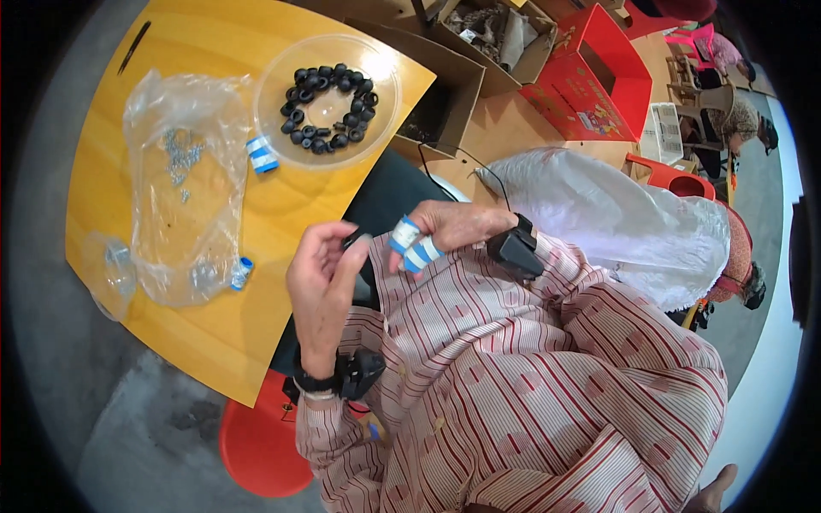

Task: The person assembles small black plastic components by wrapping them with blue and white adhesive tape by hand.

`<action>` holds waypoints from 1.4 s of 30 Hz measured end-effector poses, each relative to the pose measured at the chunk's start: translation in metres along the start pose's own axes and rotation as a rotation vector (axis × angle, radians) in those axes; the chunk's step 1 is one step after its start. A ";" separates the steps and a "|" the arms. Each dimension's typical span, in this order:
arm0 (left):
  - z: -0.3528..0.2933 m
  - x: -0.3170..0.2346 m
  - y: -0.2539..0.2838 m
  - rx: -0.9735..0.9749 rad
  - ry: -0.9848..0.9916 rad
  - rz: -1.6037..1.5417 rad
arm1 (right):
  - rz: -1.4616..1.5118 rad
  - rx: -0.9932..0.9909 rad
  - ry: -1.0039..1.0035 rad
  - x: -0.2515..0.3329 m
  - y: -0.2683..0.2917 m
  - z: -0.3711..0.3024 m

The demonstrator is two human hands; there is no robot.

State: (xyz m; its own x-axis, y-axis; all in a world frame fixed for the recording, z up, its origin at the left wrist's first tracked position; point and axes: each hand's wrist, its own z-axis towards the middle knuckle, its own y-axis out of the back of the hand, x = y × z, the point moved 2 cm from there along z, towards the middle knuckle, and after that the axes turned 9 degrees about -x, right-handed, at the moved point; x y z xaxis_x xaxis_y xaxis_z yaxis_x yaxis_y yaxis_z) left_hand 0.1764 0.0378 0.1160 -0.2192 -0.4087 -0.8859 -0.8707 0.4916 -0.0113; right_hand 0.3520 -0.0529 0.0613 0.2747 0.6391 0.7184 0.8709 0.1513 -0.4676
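Observation:
My left hand point(325, 278) is raised beside the table's edge, thumb and fingers curled toward each other. Something small and dark may sit between its fingertips, but it blends with the dark surface behind. Close by on the right, my right hand point(449, 224) has its fingers bent toward the left one, with blue-and-white tape point(422, 254) wrapped around two of them. Whatever those fingers grip is hidden. Beyond the hands, a round clear plastic tub point(265, 107) holds a ring of small black rounded parts point(318, 144).
On the yellow table point(205, 342) lie a clear plastic bag point(154, 231) with small metal pieces, a clear cup point(115, 274) and a blue-white roll point(262, 155). Cardboard boxes point(466, 98), a red box point(581, 94) and a white sack point(599, 214) are at right. A red stool point(256, 445) stands below.

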 end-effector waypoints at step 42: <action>0.092 -0.030 0.150 -0.652 -0.560 0.874 | -0.730 -0.278 0.316 0.050 -0.050 0.019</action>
State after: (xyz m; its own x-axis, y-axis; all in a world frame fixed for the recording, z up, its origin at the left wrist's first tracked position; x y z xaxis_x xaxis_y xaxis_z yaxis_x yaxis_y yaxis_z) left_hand 0.0928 0.1945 0.0986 -0.7612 0.3315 -0.5575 -0.6176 -0.1083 0.7790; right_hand 0.3141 -0.0139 0.1110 -0.3316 0.2049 0.9209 0.9313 0.2270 0.2848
